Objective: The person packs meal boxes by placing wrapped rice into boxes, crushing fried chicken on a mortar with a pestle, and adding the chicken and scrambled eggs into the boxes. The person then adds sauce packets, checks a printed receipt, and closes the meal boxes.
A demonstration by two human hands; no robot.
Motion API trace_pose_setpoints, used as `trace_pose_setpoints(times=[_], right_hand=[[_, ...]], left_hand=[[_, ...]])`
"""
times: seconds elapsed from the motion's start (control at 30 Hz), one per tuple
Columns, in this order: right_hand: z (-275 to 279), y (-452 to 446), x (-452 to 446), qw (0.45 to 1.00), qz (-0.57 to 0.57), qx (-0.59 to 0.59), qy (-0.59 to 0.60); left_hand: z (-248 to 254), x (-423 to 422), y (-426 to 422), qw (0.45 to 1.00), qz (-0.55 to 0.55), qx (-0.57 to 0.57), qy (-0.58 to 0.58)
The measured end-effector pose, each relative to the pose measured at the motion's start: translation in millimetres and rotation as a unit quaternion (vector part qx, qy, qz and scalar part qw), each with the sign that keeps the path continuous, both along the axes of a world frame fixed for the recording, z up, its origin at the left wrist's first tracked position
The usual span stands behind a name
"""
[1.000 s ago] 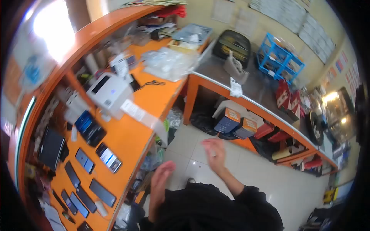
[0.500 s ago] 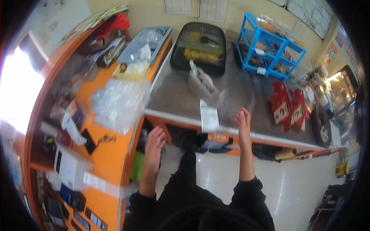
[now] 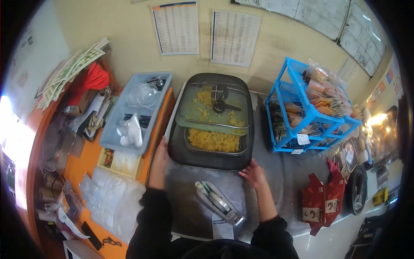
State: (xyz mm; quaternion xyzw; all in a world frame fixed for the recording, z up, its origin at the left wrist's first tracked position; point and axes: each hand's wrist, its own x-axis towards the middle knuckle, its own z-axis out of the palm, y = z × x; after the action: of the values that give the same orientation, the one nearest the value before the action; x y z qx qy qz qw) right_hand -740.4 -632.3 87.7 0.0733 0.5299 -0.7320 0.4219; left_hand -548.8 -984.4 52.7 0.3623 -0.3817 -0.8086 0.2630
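Observation:
A large black tray (image 3: 207, 160) lies on the dark counter in front of me. Yellow crumbly food (image 3: 213, 141) fills a clear-walled container in it, partly under a see-through lid (image 3: 194, 113) with a black handle-like piece on top. At the tray's left side is my left hand (image 3: 159, 156), its fingers stretched along the edge and partly hidden. My right hand (image 3: 255, 174) is at the near right corner, fingers apart, seemingly touching the rim. A grey tape dispenser (image 3: 220, 205) sits between my forearms, over a white paper slip (image 3: 223, 230).
To the right stand a blue rack (image 3: 297, 114) of packets and red printed cartons (image 3: 313, 198). On the orange shelf at left are a grey-blue bin (image 3: 145, 110), a yellow box (image 3: 136, 166) and clear plastic bags (image 3: 114, 200). Printed sheets (image 3: 235, 39) hang on the wall.
My view has moved closer to the counter. Both hands, raised and apart in front of the counter before, have reached forward to the black tray's sides.

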Motion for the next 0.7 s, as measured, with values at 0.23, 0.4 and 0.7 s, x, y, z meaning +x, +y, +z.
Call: trace_pose_setpoints(times=[0.23, 0.4, 0.7], right_hand=[[217, -17, -34, 0.964, 0.040, -0.205, 0.165], [288, -124, -158, 0.818, -0.070, -0.030, 0.571], [139, -164, -124, 0.410, 0.150, 0.379, 0.816]], left_hand=[[249, 7, 22, 0.963, -0.096, -0.228, 0.103], [349, -116, -39, 0.809, 0.117, -0.554, 0.159], [114, -123, -32, 0.872, -0.004, -0.428, -0.237]])
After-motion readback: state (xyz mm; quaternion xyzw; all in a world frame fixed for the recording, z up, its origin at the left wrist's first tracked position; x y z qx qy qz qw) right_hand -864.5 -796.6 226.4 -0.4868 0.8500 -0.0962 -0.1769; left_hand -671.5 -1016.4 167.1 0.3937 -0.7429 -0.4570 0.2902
